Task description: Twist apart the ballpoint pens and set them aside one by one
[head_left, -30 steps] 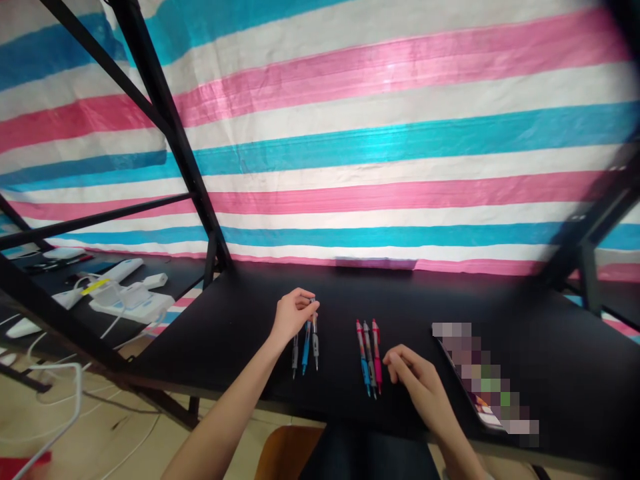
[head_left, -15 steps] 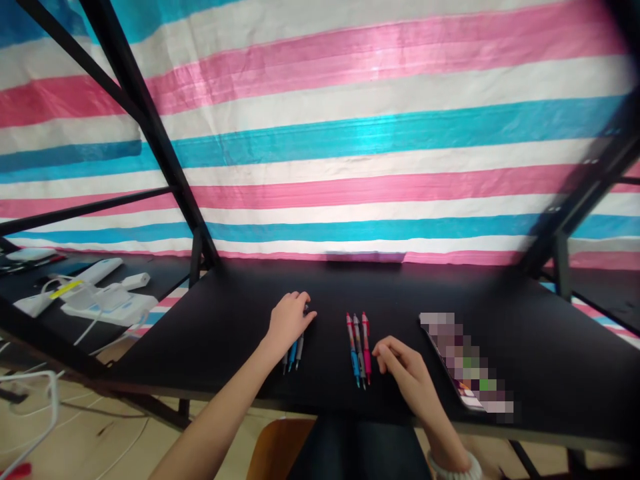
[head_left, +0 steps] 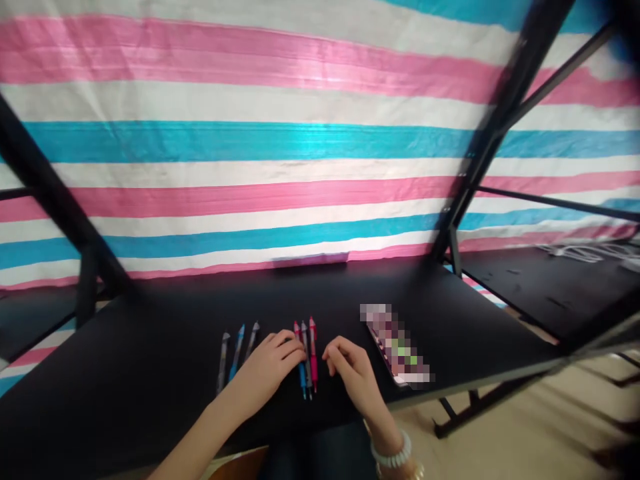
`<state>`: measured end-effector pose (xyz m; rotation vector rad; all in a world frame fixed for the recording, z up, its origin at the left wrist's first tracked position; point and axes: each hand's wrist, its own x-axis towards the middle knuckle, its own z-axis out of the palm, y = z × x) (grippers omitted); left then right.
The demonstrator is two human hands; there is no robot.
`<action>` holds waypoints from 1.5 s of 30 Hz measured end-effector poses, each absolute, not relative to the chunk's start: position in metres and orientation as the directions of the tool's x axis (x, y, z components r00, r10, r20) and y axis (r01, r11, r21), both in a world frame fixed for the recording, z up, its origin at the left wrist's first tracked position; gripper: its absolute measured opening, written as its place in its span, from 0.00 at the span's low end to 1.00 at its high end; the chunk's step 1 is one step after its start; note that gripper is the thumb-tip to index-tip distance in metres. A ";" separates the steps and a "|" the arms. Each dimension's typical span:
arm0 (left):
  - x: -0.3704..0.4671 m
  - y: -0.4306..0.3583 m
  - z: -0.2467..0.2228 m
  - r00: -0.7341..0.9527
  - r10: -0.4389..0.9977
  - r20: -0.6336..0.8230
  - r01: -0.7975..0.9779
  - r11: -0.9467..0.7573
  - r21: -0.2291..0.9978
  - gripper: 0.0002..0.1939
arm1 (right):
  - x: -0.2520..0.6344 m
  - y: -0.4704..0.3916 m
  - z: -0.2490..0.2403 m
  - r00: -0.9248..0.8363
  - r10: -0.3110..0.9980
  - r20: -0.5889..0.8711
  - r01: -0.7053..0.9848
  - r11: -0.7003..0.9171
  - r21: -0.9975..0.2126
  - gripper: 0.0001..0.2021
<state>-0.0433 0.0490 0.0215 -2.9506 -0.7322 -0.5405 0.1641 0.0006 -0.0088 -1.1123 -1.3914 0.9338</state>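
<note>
My left hand point(head_left: 273, 367) reaches over the table with its fingers bent and close together. Its fingertips are closed on the leftmost pen point(head_left: 303, 379) of a group of three, a pen with a red top and a blue tip end; the fingers hide its middle. Right beside it lie a grey pen point(head_left: 308, 373) and a pink-red pen point(head_left: 313, 357). On the left hand's other side, a dark grey pen point(head_left: 223, 363), a blue pen point(head_left: 237, 350) and another grey pen point(head_left: 251, 340) lie apart. My right hand point(head_left: 353, 373) rests loosely curled beside the pink-red pen, nothing visible in it.
A phone point(head_left: 390, 347), its screen blurred, lies right of my right hand. All this is on a black table point(head_left: 165, 373) with dark metal frame bars point(head_left: 475, 147) on both sides. A striped sheet point(head_left: 280, 200) hangs behind. White cables point(head_left: 585, 252) lie on the neighbouring table.
My left hand has moved from the left pens to the right group, leaving the left pens spread apart. My view has turned right; the right hand keeps its curled pose.
</note>
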 end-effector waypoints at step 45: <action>-0.045 0.009 0.036 0.593 0.420 0.686 0.684 -0.713 -0.155 0.17 | 0.165 -0.001 -0.007 -0.207 0.943 0.262 0.199 0.303 -0.932 0.18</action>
